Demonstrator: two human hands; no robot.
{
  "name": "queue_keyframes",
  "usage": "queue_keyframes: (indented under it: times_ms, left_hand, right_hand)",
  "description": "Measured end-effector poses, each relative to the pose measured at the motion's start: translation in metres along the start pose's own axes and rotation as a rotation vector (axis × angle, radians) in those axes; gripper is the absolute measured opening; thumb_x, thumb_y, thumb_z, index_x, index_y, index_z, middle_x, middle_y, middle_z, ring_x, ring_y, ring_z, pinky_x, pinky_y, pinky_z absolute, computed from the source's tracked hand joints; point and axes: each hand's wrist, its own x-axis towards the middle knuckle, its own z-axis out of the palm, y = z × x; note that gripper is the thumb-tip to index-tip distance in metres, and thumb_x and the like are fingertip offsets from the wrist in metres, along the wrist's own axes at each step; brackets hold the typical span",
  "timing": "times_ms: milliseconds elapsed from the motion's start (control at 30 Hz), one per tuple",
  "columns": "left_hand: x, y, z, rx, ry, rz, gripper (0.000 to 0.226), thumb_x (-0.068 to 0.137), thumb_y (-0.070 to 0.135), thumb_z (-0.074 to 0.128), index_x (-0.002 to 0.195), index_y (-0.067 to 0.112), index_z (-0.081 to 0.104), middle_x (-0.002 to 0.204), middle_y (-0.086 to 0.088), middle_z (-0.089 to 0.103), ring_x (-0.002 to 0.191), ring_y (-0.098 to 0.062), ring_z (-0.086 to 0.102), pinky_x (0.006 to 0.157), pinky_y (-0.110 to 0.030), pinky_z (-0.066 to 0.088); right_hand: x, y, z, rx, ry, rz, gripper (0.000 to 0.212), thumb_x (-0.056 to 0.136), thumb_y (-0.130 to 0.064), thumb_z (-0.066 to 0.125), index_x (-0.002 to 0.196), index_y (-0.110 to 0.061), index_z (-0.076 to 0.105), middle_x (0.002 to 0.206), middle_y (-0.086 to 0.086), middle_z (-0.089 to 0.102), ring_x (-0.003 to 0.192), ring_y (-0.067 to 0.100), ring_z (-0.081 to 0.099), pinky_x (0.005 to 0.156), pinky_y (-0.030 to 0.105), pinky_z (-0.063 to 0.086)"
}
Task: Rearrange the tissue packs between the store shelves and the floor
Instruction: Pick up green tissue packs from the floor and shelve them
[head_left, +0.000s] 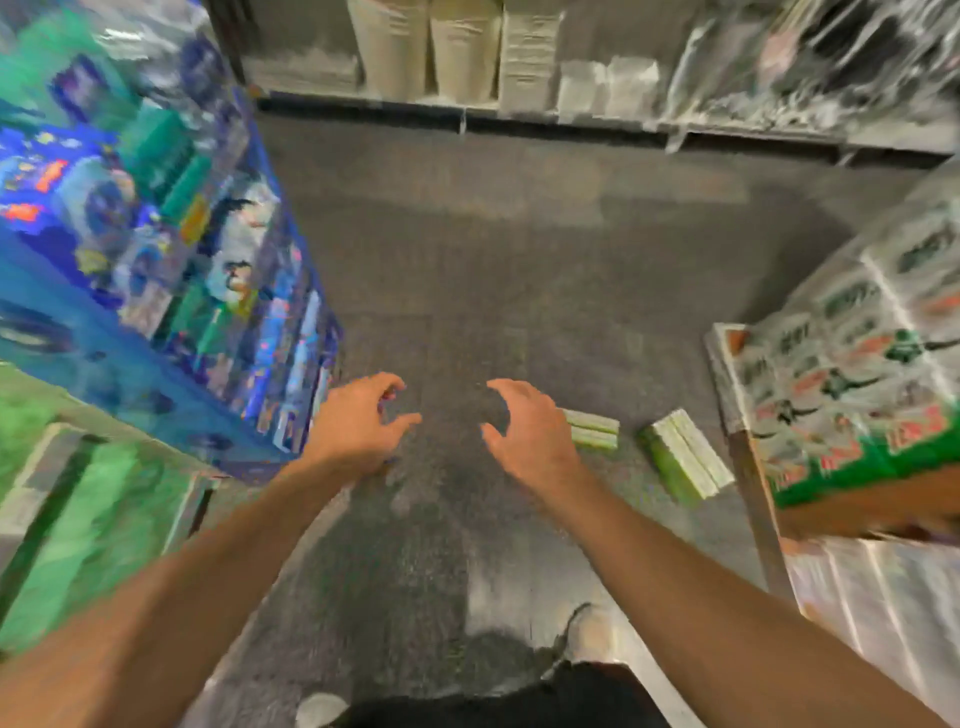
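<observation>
1. Both hands were empty: the left hand (358, 423) and right hand (524, 428) hovered over the floor (519, 249), fingers spread and loosely curled.
2. Two green tissue packs (685, 460) lay on the floor just right of the right fingers.
3. Those two seemingly remained to be shelved; more packs (857, 353) sat stacked further right.

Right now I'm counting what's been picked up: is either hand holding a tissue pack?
No, both the left hand and right hand hover empty, while two green tissue packs lie on the floor.
</observation>
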Motion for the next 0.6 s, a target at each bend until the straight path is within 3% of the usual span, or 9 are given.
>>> queue_keyframes:
  times_ms: [133, 233, 433, 600]
  left_hand:
    - [0.032, 0.099, 0.108, -0.040, -0.147, 0.039, 0.045, 0.076, 0.034, 0.079, 0.115, 0.016, 0.065, 0.103, -0.003, 0.069, 0.093, -0.025, 0.064, 0.084, -0.034, 0.047]
    - [0.053, 0.150, 0.160, -0.022, -0.217, 0.097, 0.049, 0.078, 0.041, 0.074, 0.120, 0.022, 0.061, 0.107, 0.002, 0.069, 0.094, -0.021, 0.064, 0.084, -0.034, 0.049]
    - [0.109, 0.185, 0.215, 0.012, -0.322, 0.157, 0.052, 0.078, 0.056, 0.064, 0.124, 0.032, 0.055, 0.107, 0.014, 0.063, 0.093, -0.008, 0.058, 0.081, -0.029, 0.050]
    - [0.184, 0.170, 0.268, 0.078, -0.423, 0.176, 0.055, 0.080, 0.050, 0.067, 0.129, 0.028, 0.053, 0.112, 0.007, 0.064, 0.088, -0.010, 0.058, 0.077, -0.027, 0.052]
  right_hand:
    - [-0.021, 0.145, -0.035, -0.030, -0.016, 0.213, 0.055, 0.080, -0.038, 0.068, 0.131, -0.023, 0.054, 0.122, 0.005, 0.062, 0.113, 0.028, 0.057, 0.091, 0.038, 0.048]
    - [-0.029, 0.218, -0.053, -0.051, -0.071, 0.338, 0.053, 0.083, -0.043, 0.067, 0.130, -0.023, 0.053, 0.119, 0.007, 0.062, 0.108, 0.029, 0.060, 0.087, 0.039, 0.052]
    - [-0.002, 0.275, -0.059, -0.087, -0.156, 0.416, 0.055, 0.079, -0.032, 0.075, 0.128, -0.023, 0.053, 0.113, 0.006, 0.064, 0.098, 0.028, 0.064, 0.080, 0.037, 0.055]
    - [0.052, 0.315, -0.031, -0.123, -0.147, 0.436, 0.052, 0.082, -0.032, 0.071, 0.129, -0.018, 0.051, 0.107, 0.009, 0.063, 0.093, 0.029, 0.063, 0.074, 0.035, 0.053]
